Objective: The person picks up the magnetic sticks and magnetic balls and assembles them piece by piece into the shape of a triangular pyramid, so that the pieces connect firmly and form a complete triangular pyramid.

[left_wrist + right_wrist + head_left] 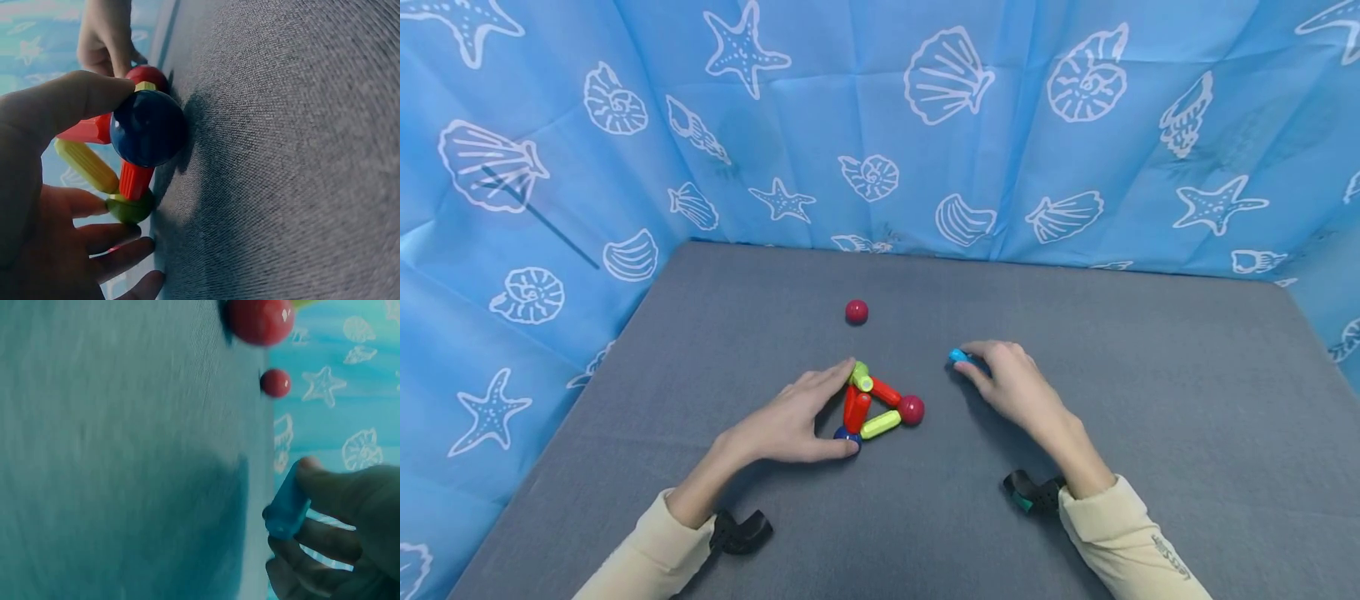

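Observation:
On the grey table lies a triangle of toy building sticks and balls. Its corners are a dark blue ball [150,128], a green ball [131,209] and a red ball [912,409]. Red and yellow-green sticks [881,424] form its sides. A red stick [857,413] rises from the blue ball, and a yellow-green stick [86,165] from the green one. My left hand [790,425] holds this frame, thumb against the blue ball and index finger at the green. To the right, my right hand [1018,387] pinches a light blue stick [289,503] between thumb and fingers, above the table.
A loose red ball [857,312] sits behind the triangle. Blue curtain [865,125] with white shell and starfish prints hangs along the table's back and left edges. Black wrist straps [741,533] show at both cuffs.

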`<state>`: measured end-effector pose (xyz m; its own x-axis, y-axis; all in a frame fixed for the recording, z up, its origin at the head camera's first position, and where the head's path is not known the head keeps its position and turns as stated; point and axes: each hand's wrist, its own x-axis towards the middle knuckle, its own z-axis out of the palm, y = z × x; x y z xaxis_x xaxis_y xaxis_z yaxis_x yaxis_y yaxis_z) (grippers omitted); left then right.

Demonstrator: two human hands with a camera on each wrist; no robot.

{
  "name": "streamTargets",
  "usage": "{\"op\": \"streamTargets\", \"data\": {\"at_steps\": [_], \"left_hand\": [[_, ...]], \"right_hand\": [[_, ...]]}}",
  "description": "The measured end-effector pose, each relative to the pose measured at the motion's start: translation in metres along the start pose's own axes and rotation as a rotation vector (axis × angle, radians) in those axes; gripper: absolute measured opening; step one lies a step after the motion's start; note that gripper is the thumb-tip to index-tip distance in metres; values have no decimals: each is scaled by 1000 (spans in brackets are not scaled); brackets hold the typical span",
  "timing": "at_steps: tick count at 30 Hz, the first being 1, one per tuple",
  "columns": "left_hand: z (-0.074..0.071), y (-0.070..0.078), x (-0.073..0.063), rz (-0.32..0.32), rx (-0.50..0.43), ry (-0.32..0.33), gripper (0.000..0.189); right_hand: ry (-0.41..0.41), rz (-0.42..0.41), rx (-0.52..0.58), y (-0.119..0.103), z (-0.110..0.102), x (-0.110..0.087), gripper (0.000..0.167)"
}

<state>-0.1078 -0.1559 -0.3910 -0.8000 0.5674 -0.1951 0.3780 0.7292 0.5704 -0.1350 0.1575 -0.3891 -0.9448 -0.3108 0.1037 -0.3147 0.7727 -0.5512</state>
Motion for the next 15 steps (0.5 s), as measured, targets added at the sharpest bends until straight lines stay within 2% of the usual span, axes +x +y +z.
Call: {"op": "streamTargets", "data": {"at_steps": [6,11,15], "left_hand": [[-2,-1,-1,3,-20,-5,98],[-4,-2,-1,16,-26,23,89],[-3,-5,0,32,-28,58,79]], "right_hand": [[-53,-95,152,-18,5,-2,26],[-130,-157,272,-34,4,-3,23],[-184,-178,318,-44,6,-4,23]]}}
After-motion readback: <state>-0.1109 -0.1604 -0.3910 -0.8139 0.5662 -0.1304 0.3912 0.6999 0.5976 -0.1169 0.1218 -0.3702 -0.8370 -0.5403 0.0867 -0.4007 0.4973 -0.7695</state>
